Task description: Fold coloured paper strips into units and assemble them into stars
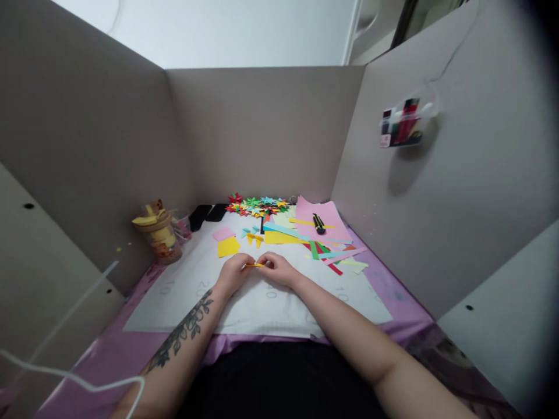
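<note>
Yellow paper (254, 265), a narrow piece, was pinched near its ends by the left hand (236, 271) and right hand (278, 269), just above a white sheet (271, 317) printed with numbers. Purple cloth (413, 321) lay beneath; grey panels (266, 128) rose around. Leftward, a tan pot (163, 245) held something yellow (151, 219); rightward, a clear hanging container (427, 110) held red and dark items (406, 125).

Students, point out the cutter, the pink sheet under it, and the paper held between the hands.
Cutter (319, 224), head view: middle of its body.
Pink sheet (334, 216), head view: bare part beside the cutter.
Held paper (256, 265), head view: exposed middle.
</note>
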A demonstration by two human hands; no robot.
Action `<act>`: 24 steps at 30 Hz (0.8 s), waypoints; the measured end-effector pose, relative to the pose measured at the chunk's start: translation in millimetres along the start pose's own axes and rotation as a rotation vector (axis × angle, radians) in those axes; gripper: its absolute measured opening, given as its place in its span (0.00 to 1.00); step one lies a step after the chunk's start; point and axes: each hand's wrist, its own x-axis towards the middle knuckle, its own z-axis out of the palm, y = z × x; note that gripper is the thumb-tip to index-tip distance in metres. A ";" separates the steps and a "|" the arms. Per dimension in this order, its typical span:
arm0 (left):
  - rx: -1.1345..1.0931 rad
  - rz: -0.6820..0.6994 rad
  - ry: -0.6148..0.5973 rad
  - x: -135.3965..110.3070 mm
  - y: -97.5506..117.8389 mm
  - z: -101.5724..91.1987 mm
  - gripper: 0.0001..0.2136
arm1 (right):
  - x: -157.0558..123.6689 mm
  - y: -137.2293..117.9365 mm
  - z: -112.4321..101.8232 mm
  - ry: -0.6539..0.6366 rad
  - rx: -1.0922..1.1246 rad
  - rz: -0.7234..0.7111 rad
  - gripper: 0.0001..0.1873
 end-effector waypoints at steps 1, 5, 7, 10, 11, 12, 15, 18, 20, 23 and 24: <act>0.002 0.008 0.007 -0.3 0.1 -0.2 0.03 | 0.3 0.8 -0.4 -0.004 0.026 0.000 0.06; 0.004 0.006 0.011 -1.7 1.9 -1.4 0.03 | 0.3 1.3 -1.9 -0.003 0.121 -0.002 0.05; 0.001 -0.009 -0.004 -2.4 4.0 -1.9 0.03 | -0.3 -0.3 -2.8 0.010 0.146 0.000 0.05; -0.013 -0.042 -0.021 -2.6 6.6 -1.3 0.02 | -1.6 -3.9 -4.3 0.039 0.157 -0.004 0.04; -0.018 -0.056 -0.018 -2.5 6.9 -0.7 0.02 | -2.0 -5.1 -4.8 0.051 0.156 -0.008 0.03; -0.022 -0.070 -0.012 -2.2 6.8 0.0 0.03 | -2.5 -6.2 -5.4 0.062 0.152 -0.014 0.03; -0.028 -0.104 -0.002 -1.1 5.7 1.8 0.06 | -3.3 -8.4 -6.7 0.087 0.132 -0.033 0.02; -0.030 -0.116 -0.007 -0.4 5.7 2.0 0.07 | -3.6 -8.9 -6.9 0.094 0.096 -0.051 0.01; -0.028 -0.119 -0.006 -0.3 7.0 1.4 0.07 | -3.9 -9.1 -6.5 0.106 0.064 -0.064 0.01; -0.026 -0.128 -0.007 -0.5 9.0 0.8 0.07 | -4.9 -9.6 -5.7 0.129 0.014 -0.090 0.03; -0.025 -0.132 -0.010 -0.5 9.3 0.8 0.07 | -5.2 -9.8 -5.2 0.134 -0.002 -0.100 0.04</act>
